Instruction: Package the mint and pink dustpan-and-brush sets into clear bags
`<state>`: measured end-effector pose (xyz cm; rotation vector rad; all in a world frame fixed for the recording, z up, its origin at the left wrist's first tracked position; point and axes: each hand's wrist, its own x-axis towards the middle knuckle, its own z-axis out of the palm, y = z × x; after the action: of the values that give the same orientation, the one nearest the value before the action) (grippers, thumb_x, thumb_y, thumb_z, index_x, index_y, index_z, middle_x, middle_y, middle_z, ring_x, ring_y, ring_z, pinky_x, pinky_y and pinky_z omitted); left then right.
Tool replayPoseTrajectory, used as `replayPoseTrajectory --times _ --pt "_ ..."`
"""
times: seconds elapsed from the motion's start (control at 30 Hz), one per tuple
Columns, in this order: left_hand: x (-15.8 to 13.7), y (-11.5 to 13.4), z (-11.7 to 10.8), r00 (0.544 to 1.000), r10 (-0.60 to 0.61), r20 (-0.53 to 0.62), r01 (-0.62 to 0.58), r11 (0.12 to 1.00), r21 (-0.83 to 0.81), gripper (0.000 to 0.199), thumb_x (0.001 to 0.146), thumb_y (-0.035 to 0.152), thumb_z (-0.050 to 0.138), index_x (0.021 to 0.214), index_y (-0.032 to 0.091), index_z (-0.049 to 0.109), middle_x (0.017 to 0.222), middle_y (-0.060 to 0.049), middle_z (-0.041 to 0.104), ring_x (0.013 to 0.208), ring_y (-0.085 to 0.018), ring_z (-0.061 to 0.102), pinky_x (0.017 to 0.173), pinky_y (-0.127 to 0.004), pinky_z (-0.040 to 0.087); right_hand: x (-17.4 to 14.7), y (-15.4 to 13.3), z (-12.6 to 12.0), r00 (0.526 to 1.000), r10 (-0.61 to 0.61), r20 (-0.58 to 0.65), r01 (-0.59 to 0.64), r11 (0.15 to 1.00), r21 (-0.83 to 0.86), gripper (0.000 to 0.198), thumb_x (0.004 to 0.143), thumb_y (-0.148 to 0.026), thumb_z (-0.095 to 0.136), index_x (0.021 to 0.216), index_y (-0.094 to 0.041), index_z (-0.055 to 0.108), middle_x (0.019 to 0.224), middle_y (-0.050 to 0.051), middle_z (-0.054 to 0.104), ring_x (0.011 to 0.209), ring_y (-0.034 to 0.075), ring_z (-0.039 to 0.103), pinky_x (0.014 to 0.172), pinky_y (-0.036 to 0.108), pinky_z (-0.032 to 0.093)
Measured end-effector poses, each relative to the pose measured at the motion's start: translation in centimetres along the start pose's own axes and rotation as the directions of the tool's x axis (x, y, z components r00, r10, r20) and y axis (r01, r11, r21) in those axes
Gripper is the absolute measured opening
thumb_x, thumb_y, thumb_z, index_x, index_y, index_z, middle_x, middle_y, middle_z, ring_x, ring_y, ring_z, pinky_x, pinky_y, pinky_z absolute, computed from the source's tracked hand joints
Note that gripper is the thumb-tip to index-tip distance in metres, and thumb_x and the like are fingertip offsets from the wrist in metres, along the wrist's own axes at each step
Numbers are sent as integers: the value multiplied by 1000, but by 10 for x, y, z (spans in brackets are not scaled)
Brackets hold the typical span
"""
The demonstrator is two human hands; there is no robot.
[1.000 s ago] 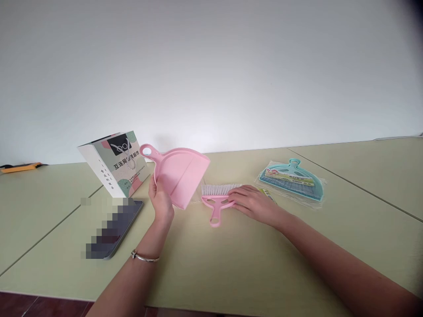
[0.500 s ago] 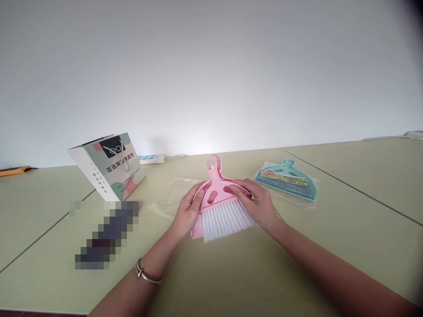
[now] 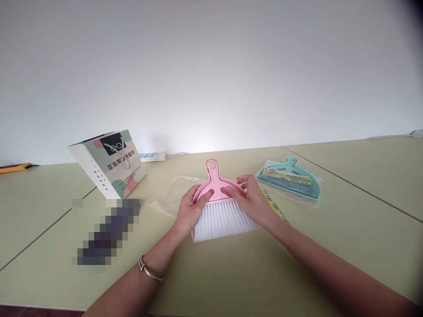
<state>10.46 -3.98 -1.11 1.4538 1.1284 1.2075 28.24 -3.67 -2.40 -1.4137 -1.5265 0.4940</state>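
Observation:
A pink hand brush (image 3: 224, 219) with white bristles lies nested against a pink dustpan (image 3: 193, 235) of the same outline, their handles lined up at the top. My left hand (image 3: 190, 209) grips the left side of the pair, thumb on the brush's face and fingers round the dustpan's rim. On the right side, my right hand (image 3: 253, 200) presses its thumb on the brush, with the index finger bent at the dustpan's rim. The dustpan is mostly hidden behind the brush.
A teal brush and dustpan set (image 3: 289, 178) in clear wrap lies at the right. Beside my right wrist is a yellow-green label strip (image 3: 275, 207). Clear plastic film (image 3: 175, 193) lies at left; a paper bag (image 3: 115, 167), a power strip (image 3: 153, 156) and a blurred dark object (image 3: 109, 231) are further left.
The brush has shifted into line with the dustpan, so their handles now overlap as one. My right index finger has lifted and bent, and more of the label strip shows.

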Motion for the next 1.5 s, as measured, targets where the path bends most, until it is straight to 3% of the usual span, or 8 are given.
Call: replayPoseTrajectory --times 0.17,0.4,0.6,0.9,1.13,1.2,1.27,1.5 --pt "3 1 -8 995 -95 15 92 986 135 32 73 50 59 71 18 55 65 2 57 59 -12 49 56 -23 35 0 -3 -3 921 -8 390 -39 993 112 37 87 -54 36 88 -23 56 87 1 63 83 19 58 71 30 43" --pt "7 1 -18 985 -86 148 43 962 269 42 78 56 48 58 19 43 53 5 38 53 -11 36 55 -24 28 -8 -6 10 892 -51 450 -42 980 194 33 86 -49 41 90 -21 59 91 3 66 88 19 59 74 30 44" --pt "7 0 -20 965 -143 219 104 978 182 41 74 54 54 59 20 38 53 7 31 49 -9 33 51 -23 25 -12 -6 12 877 -47 478 -57 978 201 30 86 -47 42 88 -21 58 88 3 66 86 19 59 75 31 45" --pt "5 3 -23 938 -244 245 238 970 54 39 68 49 65 91 18 63 81 -4 65 68 -17 57 61 -26 39 -4 -8 5 918 37 394 -108 981 160 37 82 -54 45 87 -20 59 83 2 63 79 19 58 66 30 44" --pt "10 1 -24 960 -276 45 275 961 42 38 67 47 66 89 18 64 70 -3 65 60 -17 58 56 -27 39 25 16 -68 837 150 526 -76 984 -159 36 75 -56 51 82 -22 59 85 5 65 76 20 60 63 32 46" --pt "10 2 -25 963 -270 -1 270 963 4 37 66 47 67 89 17 64 71 -3 65 60 -17 58 55 -27 39 28 27 -83 748 244 617 -53 949 -312 31 62 -50 67 77 -24 59 79 3 65 69 20 61 57 31 45" --pt "10 3 -26 965 -260 -21 260 966 -15 36 66 46 67 88 17 65 72 -4 66 60 -17 58 54 -27 40 27 36 -88 673 313 671 -45 922 -384 31 51 -40 74 73 -25 58 73 1 64 62 20 61 51 31 43" --pt "10 4 -24 967 -251 -44 250 968 -26 36 64 45 69 86 16 66 68 -3 65 57 -17 58 52 -26 40 21 28 -72 645 307 700 -2 917 -399 15 56 -29 66 60 -23 53 64 1 62 58 19 59 47 29 38"
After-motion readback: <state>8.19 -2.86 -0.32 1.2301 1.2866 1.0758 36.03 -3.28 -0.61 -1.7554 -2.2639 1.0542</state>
